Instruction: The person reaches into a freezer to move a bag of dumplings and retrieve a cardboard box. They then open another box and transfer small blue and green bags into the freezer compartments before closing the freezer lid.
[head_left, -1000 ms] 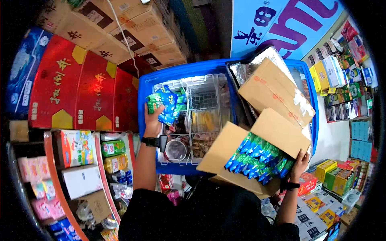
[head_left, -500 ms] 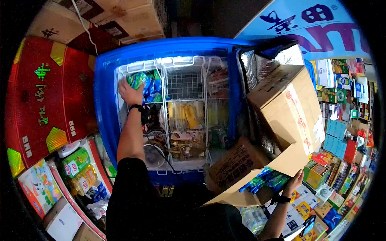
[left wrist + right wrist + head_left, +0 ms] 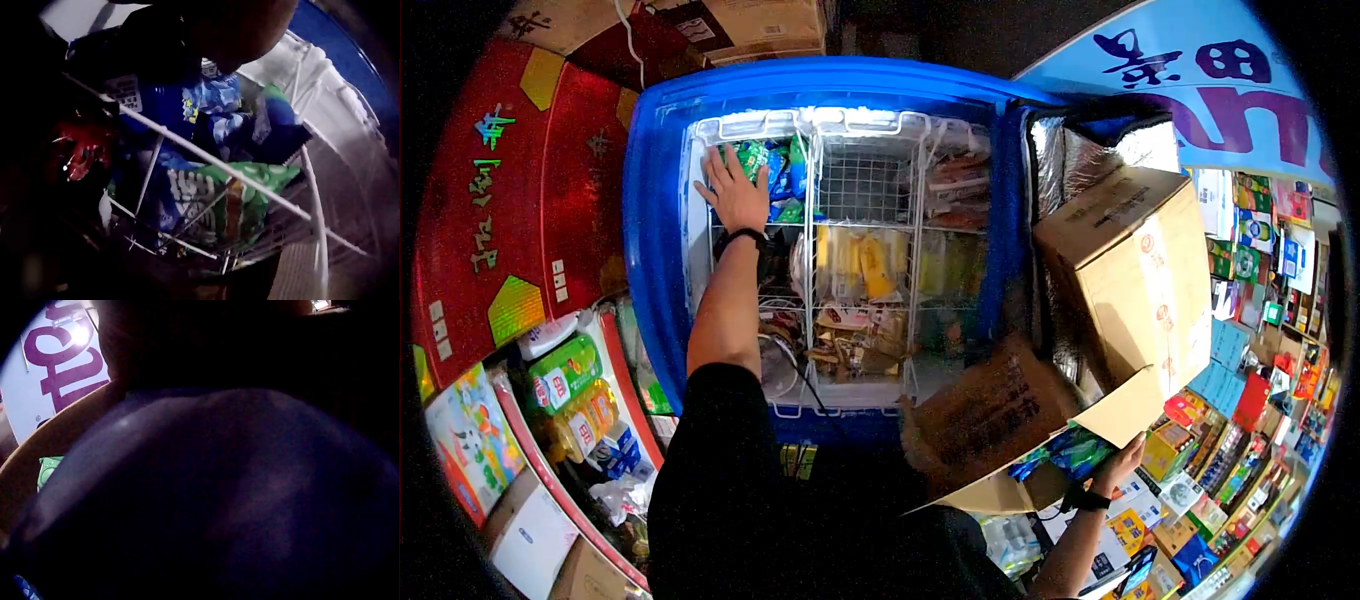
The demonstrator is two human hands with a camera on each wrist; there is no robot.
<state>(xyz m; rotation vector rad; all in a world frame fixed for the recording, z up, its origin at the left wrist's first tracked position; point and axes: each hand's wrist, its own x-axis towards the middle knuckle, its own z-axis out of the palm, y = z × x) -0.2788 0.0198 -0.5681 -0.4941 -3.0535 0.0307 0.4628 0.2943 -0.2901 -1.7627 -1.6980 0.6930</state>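
Observation:
My left hand (image 3: 740, 197) reaches into the back left section of a blue chest freezer (image 3: 650, 230), fingers straight and spread. It lies over green-and-blue packets (image 3: 785, 178) in a white wire basket. In the left wrist view one such packet (image 3: 253, 194) shows behind the basket's wires, with the hand dark at the top. At the lower right, my right hand (image 3: 1118, 465) grips the edge of an open cardboard box (image 3: 1120, 405) that leans against my body. More green-and-blue packets (image 3: 1080, 452) lie inside it. The right wrist view is mostly dark.
A closed carton (image 3: 1145, 255) rests on a silver-lined bag (image 3: 1065, 155) at the freezer's right. Other basket sections hold yellow packs (image 3: 860, 262) and brown-wrapped goods (image 3: 855, 340). Red boxes (image 3: 550, 190) stand to the left, stocked shelves to the right.
My left hand has carried the packets from over the freezer into its back left section, and its fingers have spread off them. The open box has tipped towards me, with my right hand still gripping it.

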